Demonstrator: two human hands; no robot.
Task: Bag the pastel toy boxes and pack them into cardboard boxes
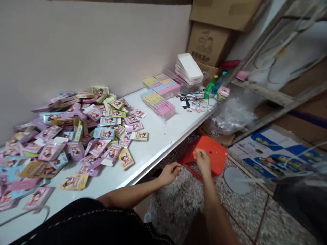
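Observation:
My left hand is off the table's front edge, above the speckled floor, with its fingers curled inward. To its right, my right hand is closed in front of a red plastic stool, fingertips bent together. What either hand holds, if anything, cannot be made out. Below and between them the floor looks hazy, and I cannot tell whether something see-through hangs there. On the white table to the left lies a large heap of small printed card boxes in purple, yellow, blue and green.
Plastic-wrapped blocks of packed boxes sit farther along the table. Behind are stacked white trays, loose cards and a green bottle. Cartons stand at the back; a shelf frame and clear plastic bags are right.

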